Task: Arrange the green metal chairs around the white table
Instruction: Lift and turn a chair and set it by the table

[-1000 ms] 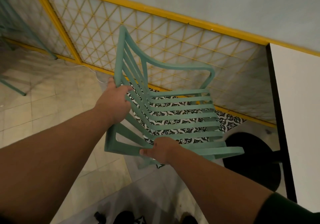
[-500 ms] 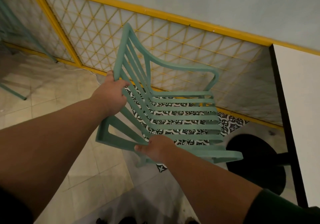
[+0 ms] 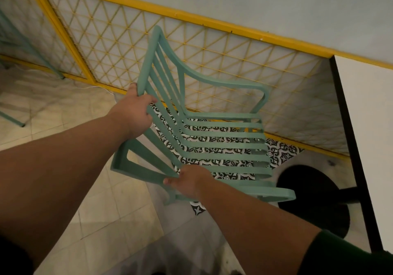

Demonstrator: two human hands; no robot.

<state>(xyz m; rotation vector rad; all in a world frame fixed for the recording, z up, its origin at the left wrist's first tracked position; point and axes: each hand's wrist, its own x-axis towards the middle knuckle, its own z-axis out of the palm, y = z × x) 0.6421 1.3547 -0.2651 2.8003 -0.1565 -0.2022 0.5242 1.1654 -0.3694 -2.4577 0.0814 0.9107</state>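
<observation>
A green slatted metal chair (image 3: 223, 143) fills the middle of the view, its seat facing right toward the white table (image 3: 370, 138) at the right edge. My left hand (image 3: 136, 113) grips the top rail of the chair's backrest. My right hand (image 3: 187, 181) grips the near armrest where it meets the back. The chair's legs are mostly hidden beneath the seat, so I cannot tell whether it rests on the floor.
The table's black round base (image 3: 312, 200) and post stand just right of the chair. A yellow-framed lattice panel (image 3: 102, 40) runs along the wall behind. Another green chair's legs (image 3: 12, 40) show at far left. Beige tiles and a patterned tile patch cover the floor.
The chair's backrest has tipped a little to the right and away from me with both hands still gripping it; the view has drifted slightly left.
</observation>
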